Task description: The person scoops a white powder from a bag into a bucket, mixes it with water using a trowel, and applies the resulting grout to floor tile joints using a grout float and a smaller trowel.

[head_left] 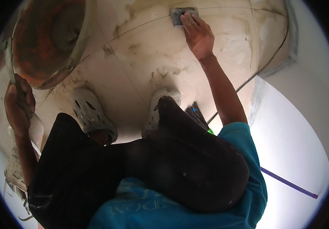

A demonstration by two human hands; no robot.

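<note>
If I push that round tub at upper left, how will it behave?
The round tub will likely slide rather than tip, given its wide, round shape. Its rim should feel rough rather than slippery, as it looks crusted grey. The grey material inside may add weight, though its depth is unclear.

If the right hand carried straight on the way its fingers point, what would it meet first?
The right hand has its fingertips over the dark rectangular block, so that comes first; beyond it, only floor shows up to the picture's edge, though depth is hard to judge.
</note>
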